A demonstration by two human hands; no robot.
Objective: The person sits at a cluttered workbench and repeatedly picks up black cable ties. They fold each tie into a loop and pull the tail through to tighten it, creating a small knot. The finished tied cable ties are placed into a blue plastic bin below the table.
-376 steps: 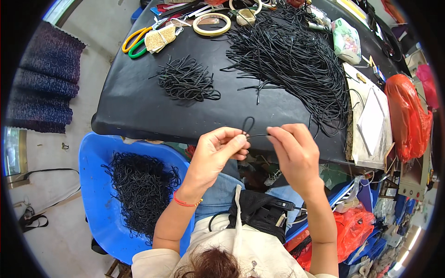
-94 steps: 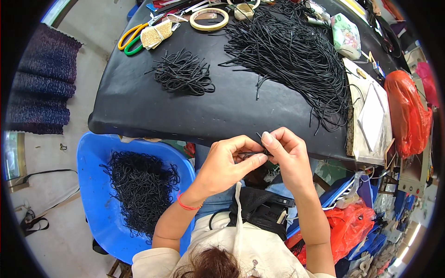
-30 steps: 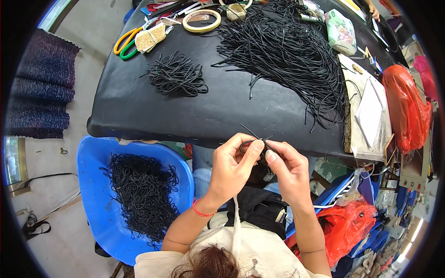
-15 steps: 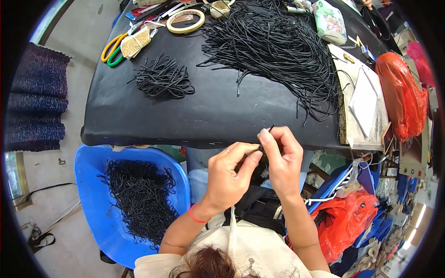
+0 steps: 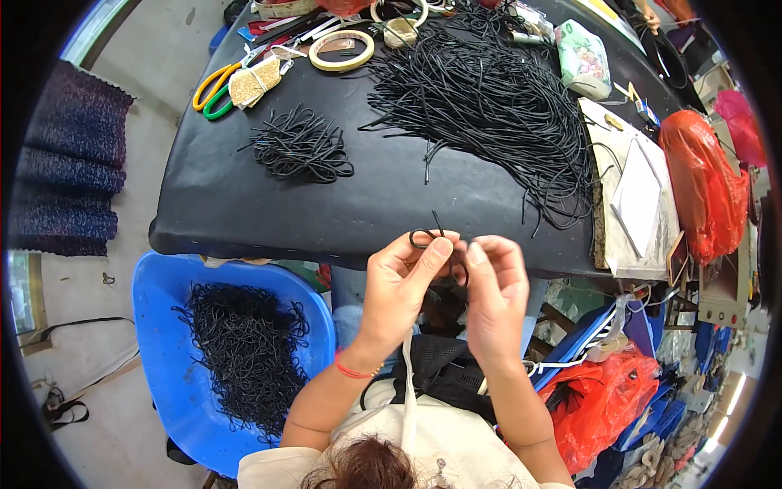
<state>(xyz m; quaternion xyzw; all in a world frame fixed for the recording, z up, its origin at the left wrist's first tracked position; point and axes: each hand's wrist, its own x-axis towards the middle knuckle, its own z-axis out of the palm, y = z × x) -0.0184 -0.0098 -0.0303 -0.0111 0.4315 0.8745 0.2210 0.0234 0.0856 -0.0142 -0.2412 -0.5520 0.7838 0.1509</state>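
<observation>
A thin black cord [image 5: 437,221] is pinched between the thumb and forefinger of my left hand [image 5: 389,297], just off the table's near edge. It curls into a small loop over the fingers, and one short end sticks up. Beside it my right hand [image 5: 498,297] is closed, thumb against forefinger, on another part of the same cord; its fingertips are slightly blurred. Farther off on the black tabletop [image 5: 326,220] lie a small heap of looped black cords [image 5: 301,147] and a large spread of long black cords [image 5: 489,98].
Left of my lap stands a blue tub [image 5: 148,326] with a tangle of black cord loops [image 5: 244,350]. Scissors [image 5: 213,88], a tape roll [image 5: 314,54] and a tissue pack [image 5: 582,57] are on the table. Rightward are a pale board [image 5: 607,240] and red plastic bags [image 5: 705,187].
The cord between my hands now shows a loop and an upright end above my left thumb. My right fingertips have come down a little, and the view has shifted slightly.
</observation>
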